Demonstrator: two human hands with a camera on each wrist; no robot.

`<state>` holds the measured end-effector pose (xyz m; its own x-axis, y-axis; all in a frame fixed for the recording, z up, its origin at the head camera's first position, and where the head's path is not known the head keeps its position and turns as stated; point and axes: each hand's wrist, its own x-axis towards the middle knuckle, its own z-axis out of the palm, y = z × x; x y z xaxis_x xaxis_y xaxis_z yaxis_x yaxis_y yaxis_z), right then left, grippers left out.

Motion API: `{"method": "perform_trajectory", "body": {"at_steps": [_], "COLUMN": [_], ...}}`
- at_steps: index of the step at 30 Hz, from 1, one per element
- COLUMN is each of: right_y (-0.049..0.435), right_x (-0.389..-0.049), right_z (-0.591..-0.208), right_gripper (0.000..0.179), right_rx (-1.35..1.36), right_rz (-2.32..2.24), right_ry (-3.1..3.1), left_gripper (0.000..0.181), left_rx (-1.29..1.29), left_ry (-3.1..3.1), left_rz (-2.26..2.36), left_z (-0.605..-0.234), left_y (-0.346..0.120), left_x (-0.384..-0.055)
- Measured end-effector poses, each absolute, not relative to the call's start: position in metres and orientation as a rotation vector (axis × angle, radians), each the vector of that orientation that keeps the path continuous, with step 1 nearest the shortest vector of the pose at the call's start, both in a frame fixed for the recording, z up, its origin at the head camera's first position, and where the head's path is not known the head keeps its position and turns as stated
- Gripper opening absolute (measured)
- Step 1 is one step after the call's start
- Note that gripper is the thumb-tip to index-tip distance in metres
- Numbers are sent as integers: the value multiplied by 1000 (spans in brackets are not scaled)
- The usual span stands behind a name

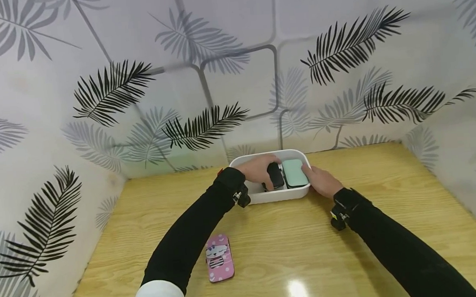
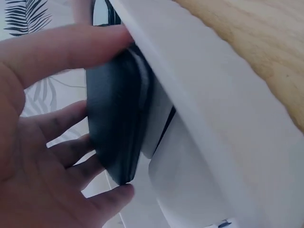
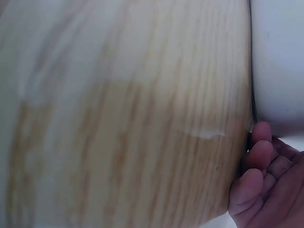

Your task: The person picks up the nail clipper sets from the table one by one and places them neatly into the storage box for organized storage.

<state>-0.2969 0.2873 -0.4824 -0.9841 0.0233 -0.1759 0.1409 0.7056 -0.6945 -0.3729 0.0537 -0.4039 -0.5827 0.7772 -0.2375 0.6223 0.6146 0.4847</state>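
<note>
A white plastic bin (image 1: 278, 196) stands against the back wall, holding a black zip case and a mint-green case side by side. My left hand (image 1: 259, 169) reaches over the bin and grips the black case (image 1: 275, 175), thumb at its near end and fingers along the far part. In the left wrist view the black case (image 2: 116, 114) stands tilted beside the bin's wall. The mint-green case (image 1: 295, 172) is at the bin's right end. My right hand (image 1: 323, 182) holds that end, thumb over the rim; its fingertips (image 3: 251, 185) curl against the outer wall.
A pink pencil case (image 1: 220, 258) with a cartoon animal lies on the wooden table (image 1: 276, 254), near my left forearm. Leaf-patterned cloth (image 1: 243, 90) rises behind the table and along both sides.
</note>
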Motion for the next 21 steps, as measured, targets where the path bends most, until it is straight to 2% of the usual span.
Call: {"method": "perform_trajectory", "body": {"at_steps": [4,16,21], "right_y": [290,290,289], "right_x": [-299,-295,-296], "right_z": [-484,-478,-480], "right_gripper": [72,69,70], "right_rx": [137,149,150], "right_rz": [-1134,-1109,-1104], "right_ry": [2764,2777,2770], "left_gripper": [82,76,83], "left_rx": [1159,1119,1084], "left_ry": [2400,2357,2341], "left_rz": [363,413,303], "left_z": [-405,-398,-395], "left_y": [58,60,57], "left_x": [-375,-368,-365]}}
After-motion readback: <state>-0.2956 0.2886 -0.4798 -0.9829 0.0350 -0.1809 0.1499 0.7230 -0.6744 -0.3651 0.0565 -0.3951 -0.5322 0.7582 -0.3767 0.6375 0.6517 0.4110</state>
